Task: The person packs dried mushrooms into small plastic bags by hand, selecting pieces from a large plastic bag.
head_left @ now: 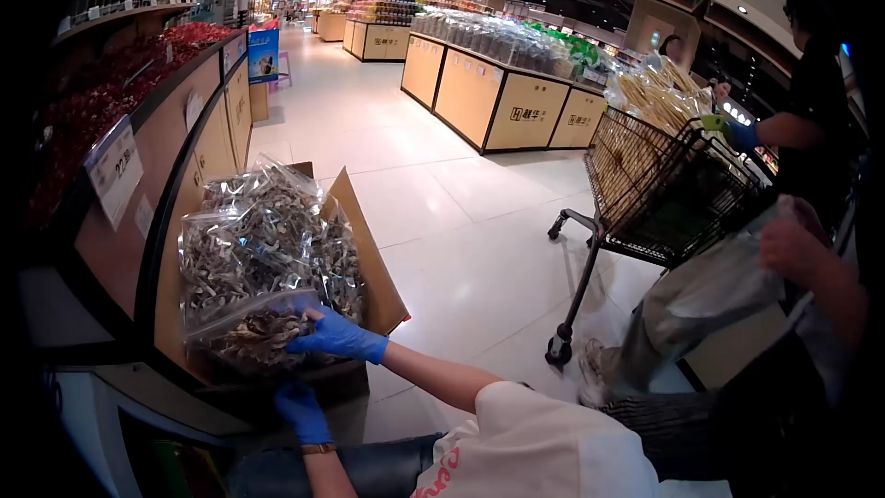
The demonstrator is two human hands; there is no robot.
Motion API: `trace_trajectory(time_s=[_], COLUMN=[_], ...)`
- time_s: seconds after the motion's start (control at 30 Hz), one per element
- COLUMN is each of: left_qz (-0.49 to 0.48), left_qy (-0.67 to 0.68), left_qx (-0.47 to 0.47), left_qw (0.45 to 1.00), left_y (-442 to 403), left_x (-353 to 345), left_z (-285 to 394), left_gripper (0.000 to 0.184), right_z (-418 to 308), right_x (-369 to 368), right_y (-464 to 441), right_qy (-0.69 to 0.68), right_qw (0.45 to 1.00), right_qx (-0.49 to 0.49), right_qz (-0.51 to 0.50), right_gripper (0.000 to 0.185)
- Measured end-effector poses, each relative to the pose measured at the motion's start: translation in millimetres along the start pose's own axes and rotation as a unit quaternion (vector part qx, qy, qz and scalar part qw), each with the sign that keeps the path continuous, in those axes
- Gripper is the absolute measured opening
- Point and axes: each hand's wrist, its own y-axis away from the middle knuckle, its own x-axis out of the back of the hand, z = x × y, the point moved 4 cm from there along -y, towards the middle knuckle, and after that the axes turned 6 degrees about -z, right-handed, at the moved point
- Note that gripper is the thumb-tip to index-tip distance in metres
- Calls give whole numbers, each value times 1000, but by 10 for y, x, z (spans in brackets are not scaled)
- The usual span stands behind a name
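Note:
Clear zip bags of dried mushrooms point(267, 249) fill an open cardboard box point(364, 263) beside the display counter. My right hand point(343, 336), in a blue glove, reaches over the near end of the box. Its fingers are closed on the nearest bag of dried mushrooms point(251, 339), close to its zip edge. Lower down, at the near side of the box, is my left hand point(302, 411), also blue-gloved, with a watch band at the wrist. Shadow and the glove's back hide the left fingers, so what they touch is unclear.
A counter heaped with dark red goods point(138, 65) runs along the left, with a price sign point(115, 169). At right stands a loaded shopping cart point(678, 180), held by a person point(802, 120). Another person's hand point(797, 244) is close by. Display islands point(525, 115) stand beyond.

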Motion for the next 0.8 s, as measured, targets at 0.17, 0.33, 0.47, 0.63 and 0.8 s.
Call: trace_trajectory(time_s=[0.17, 0.33, 0.47, 0.63, 0.8], left_qz=[52, 15, 3, -14, -19], left_qy=[8, -13, -81, -149, -197], left_qx=[17, 9, 2, -26, 14], left_qw=[998, 1000, 997, 988, 980], left_y=[554, 607, 638, 663, 643], left_x=[-925, -300, -153, -537, -513], left_z=[276, 134, 51, 127, 123], left_gripper=[19, 5, 7, 14, 20], right_z=[-588, -1110, -1451, -788, -627], right_x=[109, 212, 3, -430, -290], right_y=[-197, -239, -248, -563, -398], right_qy=[68, 174, 373, 570, 492], right_qw=[997, 985, 913, 764, 823], right_qx=[36, 5, -93, -77, -90], right_qz=[-7, 2, -135, -291, -270], right_gripper=[57, 57, 48, 50, 68])
